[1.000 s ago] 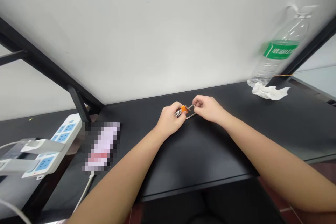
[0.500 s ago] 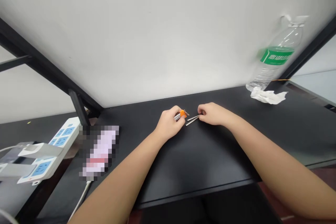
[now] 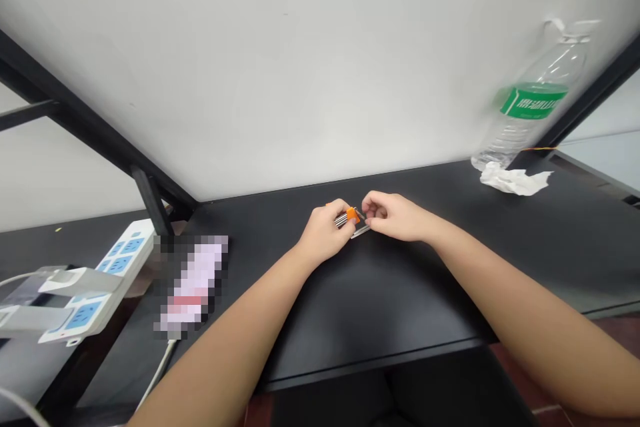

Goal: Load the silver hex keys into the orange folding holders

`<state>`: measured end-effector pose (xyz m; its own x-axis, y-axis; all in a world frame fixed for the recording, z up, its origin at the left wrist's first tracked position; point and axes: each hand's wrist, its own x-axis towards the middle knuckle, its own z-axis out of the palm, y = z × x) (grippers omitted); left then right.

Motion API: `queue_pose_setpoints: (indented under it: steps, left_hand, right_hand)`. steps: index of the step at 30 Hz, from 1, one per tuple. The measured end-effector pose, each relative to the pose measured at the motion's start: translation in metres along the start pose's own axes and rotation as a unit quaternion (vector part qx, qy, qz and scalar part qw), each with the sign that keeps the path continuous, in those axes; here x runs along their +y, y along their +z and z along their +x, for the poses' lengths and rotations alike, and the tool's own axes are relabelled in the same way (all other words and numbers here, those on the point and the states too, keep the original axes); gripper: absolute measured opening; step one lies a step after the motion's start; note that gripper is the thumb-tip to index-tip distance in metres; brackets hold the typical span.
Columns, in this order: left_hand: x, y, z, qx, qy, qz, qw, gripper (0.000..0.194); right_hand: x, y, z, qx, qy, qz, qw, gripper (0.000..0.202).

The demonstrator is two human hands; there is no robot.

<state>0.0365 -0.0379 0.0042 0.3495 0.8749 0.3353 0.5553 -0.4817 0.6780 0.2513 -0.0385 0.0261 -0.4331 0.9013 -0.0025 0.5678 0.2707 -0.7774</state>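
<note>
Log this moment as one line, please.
Left hand: holding orange holder with metal rods | Right hand: fingers curled close by, grip unclear | Between hands: pale rods | Right side: bottle, crumpled tissue

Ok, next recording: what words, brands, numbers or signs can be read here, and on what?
Nothing reads clearly.
Green label on the bottle: white characters, too blurred to quote.
Pixelated phone-like item: nothing legible.
Power strip: no readable lettering.
Orange holder in the left hand: no readable marking.
</note>
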Motion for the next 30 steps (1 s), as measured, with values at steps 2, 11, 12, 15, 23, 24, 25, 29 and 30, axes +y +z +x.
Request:
queue_pose_setpoints:
  steps: [2,11,12,15,23,24,25,29,30]
  left_hand:
    - [0.001,0.000,0.000,0.002,0.001,0.006,1.000,0.007]
    - [0.003,-0.002,0.001,-0.001,-0.019,-0.028,0.999,0.010]
    - [0.002,-0.002,0.001,-0.002,-0.021,-0.030,0.999,0.011]
    - [0.001,-0.002,0.001,0.003,-0.021,-0.013,1.000,0.009]
    - [-0.003,-0.002,0.002,0.018,-0.011,0.007,1.000,0.005]
    - [-0.003,-0.002,0.002,0.019,-0.012,0.008,1.000,0.005]
    - [-0.003,-0.002,0.002,0.019,-0.013,0.008,1.000,0.005]
    - [-0.003,-0.002,0.002,0.014,-0.014,0.008,1.000,0.006]
    - [-0.003,-0.002,0.002,0.011,-0.015,0.005,1.000,0.006]
  right_hand:
    - [-0.001,0.005,0.001,-0.005,-0.003,0.113,0.994,0.015]
    - [0.001,0.018,0.007,-0.008,0.022,0.257,0.966,0.026]
    - [0.002,0.016,0.007,0.000,0.029,0.247,0.969,0.025]
    - [0.008,0.007,0.009,0.050,0.064,0.150,0.985,0.023]
    - [0.026,-0.008,0.013,0.013,0.048,-0.205,0.977,0.012]
    - [0.026,-0.008,0.012,-0.001,0.035,-0.210,0.977,0.014]
    - [0.025,-0.007,0.011,-0.015,0.023,-0.210,0.977,0.016]
    - [0.020,-0.002,0.005,-0.043,0.000,-0.214,0.976,0.014]
    - [0.019,-0.001,0.004,-0.040,-0.001,-0.213,0.976,0.014]
